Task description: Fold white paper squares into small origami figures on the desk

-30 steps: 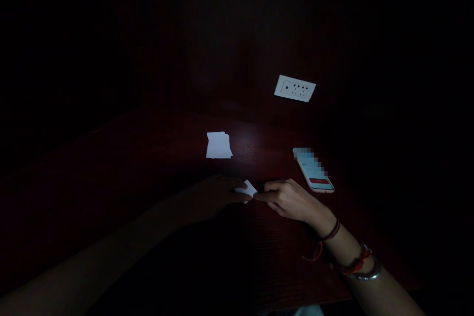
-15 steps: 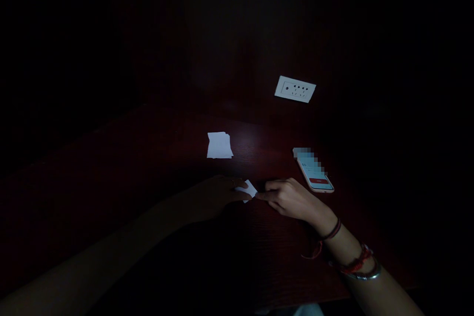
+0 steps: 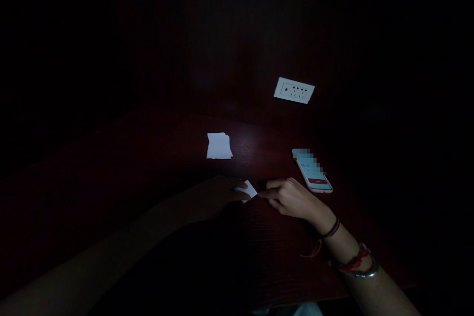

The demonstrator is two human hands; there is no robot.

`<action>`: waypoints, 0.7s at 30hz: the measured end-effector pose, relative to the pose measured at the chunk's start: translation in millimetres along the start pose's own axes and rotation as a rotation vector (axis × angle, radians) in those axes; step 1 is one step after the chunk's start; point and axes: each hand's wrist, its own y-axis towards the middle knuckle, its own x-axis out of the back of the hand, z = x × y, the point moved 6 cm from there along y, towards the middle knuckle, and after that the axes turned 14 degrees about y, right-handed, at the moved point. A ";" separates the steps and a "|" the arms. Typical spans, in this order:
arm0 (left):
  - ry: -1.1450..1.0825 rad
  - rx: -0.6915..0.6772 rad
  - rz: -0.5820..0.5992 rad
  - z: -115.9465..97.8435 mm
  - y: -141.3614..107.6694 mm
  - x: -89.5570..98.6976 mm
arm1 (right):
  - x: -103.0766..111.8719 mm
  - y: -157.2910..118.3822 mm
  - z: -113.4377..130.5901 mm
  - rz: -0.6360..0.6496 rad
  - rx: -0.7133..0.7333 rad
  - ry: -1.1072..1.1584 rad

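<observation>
Right fingertip (image 3: pixel 261 194) outward; two hands: left (image 3: pixel 217 196) splayed on one paper (image 3: pixel 252 190), right's (image 3: pixel 288 198) grip unclear

One head-worn camera looks forward and down from the person's side of the table (image 3: pixel 272 237), near enough that the left forearm (image 3: pixel 111 247) enters from eight o'clock, the right forearm (image 3: pixel 388 289) from four. Left hand (image 3: pixel 217 193) and right hand (image 3: pixel 288 197) show below centre, the socket plate (image 3: pixel 294 90) beyond toward two.

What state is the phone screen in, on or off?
On: the phone screen is lit and shows a red bar toward its lower end.
</observation>
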 end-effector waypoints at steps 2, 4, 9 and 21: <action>-0.011 -0.002 0.000 -0.5 0.1 1.6 | 2.0 -0.5 -2.2 -0.040 -0.008 0.068; -0.031 -0.010 0.007 -1.2 -0.2 2.0 | 5.4 -0.7 -6.2 -0.117 -0.033 0.156; -0.055 -0.028 -0.031 -0.9 -1.7 -1.6 | 6.0 2.5 -17.9 -0.288 -0.111 0.374; 0.004 -0.027 -0.035 -0.8 0.7 -7.3 | -10.0 14.5 -28.7 -0.361 -0.274 0.609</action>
